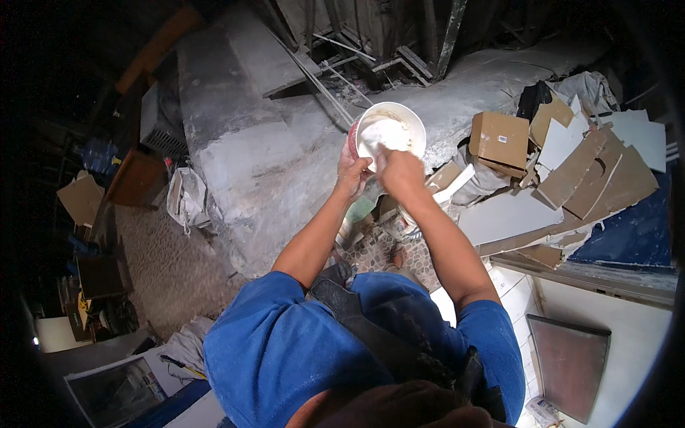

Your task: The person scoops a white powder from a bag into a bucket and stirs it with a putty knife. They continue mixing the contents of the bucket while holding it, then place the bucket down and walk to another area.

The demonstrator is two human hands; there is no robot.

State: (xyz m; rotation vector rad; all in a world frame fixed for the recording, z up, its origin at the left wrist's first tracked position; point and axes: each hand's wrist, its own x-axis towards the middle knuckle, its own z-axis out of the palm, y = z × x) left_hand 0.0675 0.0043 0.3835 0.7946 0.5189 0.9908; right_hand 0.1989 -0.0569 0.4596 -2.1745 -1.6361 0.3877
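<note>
Dusty concrete slab (235, 153), round plaster-caked bowl (389, 132) in both hands

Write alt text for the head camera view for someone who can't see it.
A person's left hand steadies a white bucket of white paste while the right hand reaches into it, above a dusty grey slab and broken board scraps.

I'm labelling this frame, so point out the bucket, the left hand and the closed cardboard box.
bucket (389, 123): head view, on the white inner wall.
left hand (352, 175): head view, on the back of the hand at the bucket's rim.
cardboard box (499, 139): head view, on its top face.
</note>
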